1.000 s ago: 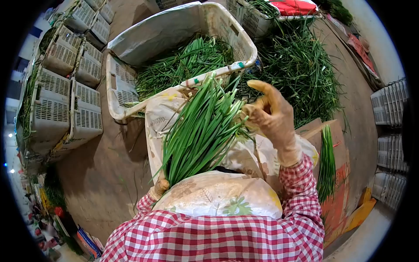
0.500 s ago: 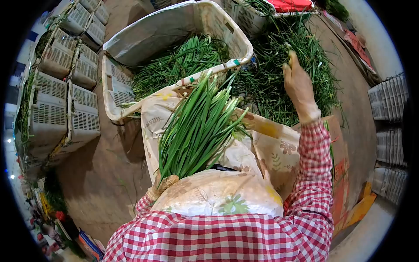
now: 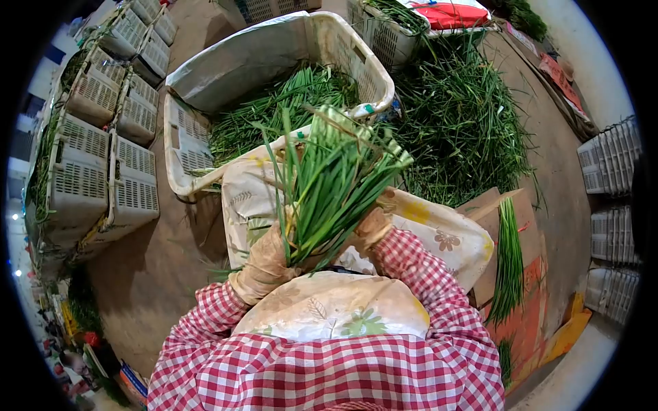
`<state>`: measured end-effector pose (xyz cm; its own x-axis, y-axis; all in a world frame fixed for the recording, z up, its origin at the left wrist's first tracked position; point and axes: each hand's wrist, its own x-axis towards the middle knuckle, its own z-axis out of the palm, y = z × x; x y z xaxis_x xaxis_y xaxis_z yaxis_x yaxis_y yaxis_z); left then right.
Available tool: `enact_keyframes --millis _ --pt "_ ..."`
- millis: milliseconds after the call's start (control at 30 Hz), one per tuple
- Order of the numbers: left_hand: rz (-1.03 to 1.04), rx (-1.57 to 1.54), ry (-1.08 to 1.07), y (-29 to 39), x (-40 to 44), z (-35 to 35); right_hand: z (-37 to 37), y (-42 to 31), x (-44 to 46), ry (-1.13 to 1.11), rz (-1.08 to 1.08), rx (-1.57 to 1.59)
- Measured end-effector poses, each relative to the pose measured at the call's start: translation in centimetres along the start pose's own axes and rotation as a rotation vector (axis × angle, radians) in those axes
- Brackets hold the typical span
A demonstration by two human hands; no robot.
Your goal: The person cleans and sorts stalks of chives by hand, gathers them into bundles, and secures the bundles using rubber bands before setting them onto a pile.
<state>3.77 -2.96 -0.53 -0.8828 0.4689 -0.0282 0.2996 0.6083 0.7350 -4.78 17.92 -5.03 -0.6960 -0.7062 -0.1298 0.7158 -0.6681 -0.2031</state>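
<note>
A bunch of long green stalks [image 3: 329, 178] stands over my lap, its pale cut ends pointing away from me. Wrapped round its lower left side is my left hand [image 3: 266, 264], in a tan glove. My right hand [image 3: 370, 229], gloved too, is closed against the bunch's right side, with its fingers partly hidden behind the stalks. Beneath both hands lies a patterned apron [image 3: 329, 301]. Just beyond the bunch is a white basket [image 3: 185, 179] with loose green stalks inside.
A big heap of loose greens [image 3: 459, 116] lies at the upper right. On cardboard [image 3: 531, 274] at the right rests a thin green bundle [image 3: 507, 264]. Crates [image 3: 79, 161] are stacked along the left, and more crates [image 3: 610, 161] stand at the far right.
My right hand has come back from the heap to the bunch and closed on it. My left hand has risen with the bunch, which is now more upright and gathered.
</note>
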Motion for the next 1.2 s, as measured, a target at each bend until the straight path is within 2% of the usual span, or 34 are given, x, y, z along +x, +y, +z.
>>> enact_keyframes --millis 67,100,133,200,267,333,367,400,433,500,533,600,667,700,800,867,933,1000,1067,1100,1133,1200 --pt "-0.053 0.058 -0.088 1.3 0.5 -1.1 0.0 0.1 0.1 0.02 -0.027 -0.028" --pt "0.016 0.215 -0.177 0.8 -0.1 -2.2 0.0 0.2 0.1 0.036 -0.042 -0.049" --pt "0.086 0.038 -0.183 0.7 0.3 -3.9 0.0 0.3 -0.1 0.049 -0.054 -0.075" --pt "-0.134 -0.453 -0.128 -2.2 -0.6 -6.2 0.3 0.4 -0.2 0.073 -0.079 -0.133" --pt "-0.29 -0.855 0.17 -3.3 0.0 -5.9 0.6 0.5 -0.2 0.094 -0.104 -0.189" --pt "-0.308 -1.294 -0.13 -5.6 1.4 -4.0 0.9 0.6 -0.2 0.123 -0.13 -0.28" --pt "-0.496 -1.297 0.021 -5.4 0.3 -2.4 1.0 0.6 -0.3 0.141 -0.146 -0.343" --pt "-0.971 -1.337 -0.149 -5.3 1.0 -1.9 1.3 0.6 -0.4 0.165 -0.164 -0.416" --pt "-0.616 -1.634 -0.328 -7.8 0.6 0.5 1.5 0.5 -0.5 0.18 -0.185 -0.506" --pt "-0.341 -1.776 -0.389 -7.7 0.0 2.3 1.8 -0.2 -0.9 0.209 -0.239 -0.718" --pt "-0.459 -1.66 -0.273 -6.6 -0.4 2.0 1.9 -0.8 -1.0 0.21 -0.284 -0.848" --pt "-0.422 -1.614 -0.3 -7.9 -1.0 2.4 1.9 -2.7 -1.3 0.191 -0.445 -1.141" --pt "-0.499 -1.477 -0.167 -6.0 -1.2 1.3 1.7 -6.0 -1.9 0.165 -0.7 -1.402" --pt "-0.516 -1.478 -0.124 -3.0 -0.3 0.1 1.6 -7.9 -2.4 0.164 -0.817 -1.45" --pt "-0.575 -1.592 -0.127 -5.8 -1.7 1.5 2.4 -11.4 -3.7 0.442 -0.693 -0.807" --pt "-0.63 -1.53 -0.147 -6.3 -1.7 1.1 5.9 -9.3 -3.7 0.444 -0.525 -1.046" --pt "-0.423 -1.419 -0.009 -3.7 -0.7 0.2 6.5 -6.7 -2.7 0.442 -0.332 -1.275" --pt "-0.446 -1.329 -0.008 -1.9 0.1 -0.8 6.5 -4.9 -1.8 0.427 -0.083 -1.544" --pt "-0.42 -1.246 0.023 -1.9 0.0 -0.8 6.0 -1.2 -0.7 0.209 -0.548 -1.475" --pt "-0.432 -1.268 -0.004 -1.0 0.1 -1.4 6.7 -1.9 -0.2 0.05 -0.301 -1.642" --pt "-0.435 -1.266 -0.006 -0.9 -0.1 -1.4 6.5 -1.4 -0.2 0.052 -0.302 -1.638" --pt "-0.504 -1.364 0.076 -0.7 -1.1 -1.3 5.7 0.0 -0.1 0.289 -0.337 -1.61"
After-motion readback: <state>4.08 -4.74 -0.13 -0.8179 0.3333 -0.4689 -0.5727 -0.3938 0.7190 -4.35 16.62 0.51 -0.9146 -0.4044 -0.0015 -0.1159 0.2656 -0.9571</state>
